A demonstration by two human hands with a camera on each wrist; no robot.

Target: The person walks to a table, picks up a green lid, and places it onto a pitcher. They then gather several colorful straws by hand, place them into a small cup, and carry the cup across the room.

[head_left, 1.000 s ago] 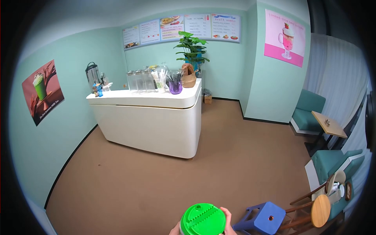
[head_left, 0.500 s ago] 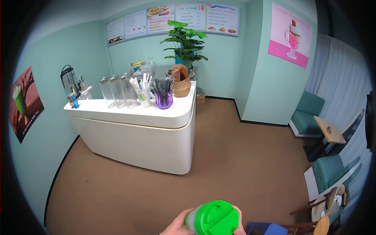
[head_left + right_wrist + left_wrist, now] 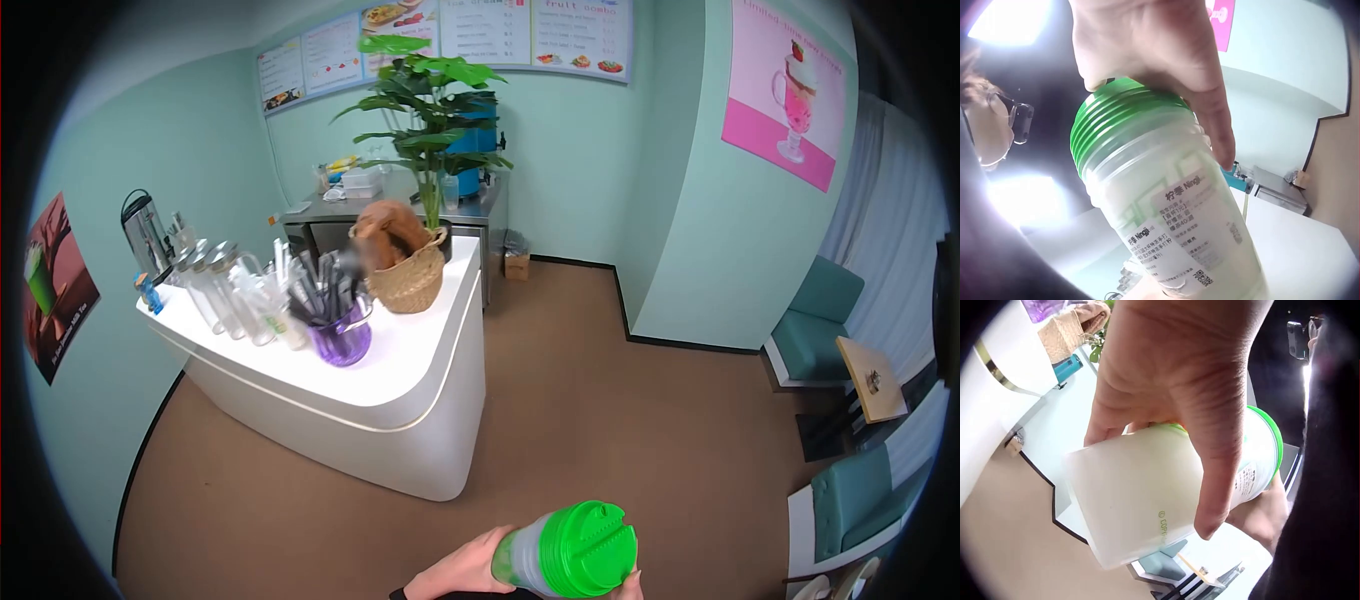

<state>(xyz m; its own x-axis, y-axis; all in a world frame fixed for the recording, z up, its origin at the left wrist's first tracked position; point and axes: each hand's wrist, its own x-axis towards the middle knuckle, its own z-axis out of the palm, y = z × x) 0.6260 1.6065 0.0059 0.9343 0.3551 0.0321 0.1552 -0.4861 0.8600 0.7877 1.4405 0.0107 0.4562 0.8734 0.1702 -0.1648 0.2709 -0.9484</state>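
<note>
A stack of translucent plastic cups [image 3: 528, 553] with several green lids [image 3: 588, 548] on its top end is held tilted low in front of me, the lids toward the right. My left hand [image 3: 462, 566] grips the cups' body, its thumb along one side in the left wrist view. At the lid end, my right hand [image 3: 1154, 50] curls its fingers over the green rims. White printed labels [image 3: 1188, 219] show on the cup wall in the right wrist view. Only a bit of the right hand shows in the head view.
Ahead stands a white counter [image 3: 400, 360] bearing a purple jar [image 3: 342, 342] of black straws, clear lidded jars and a wicker basket [image 3: 408, 283]. Behind it are a leafy plant [image 3: 425, 120] and a steel worktop [image 3: 330, 208]. Green seats [image 3: 815, 300] and a wooden table [image 3: 872, 378] line the right.
The counter has come closer and swung left in view as I moved forward. The cup stack has shifted right and tipped further sideways; both hands keep hold. The blue stool has left view.
</note>
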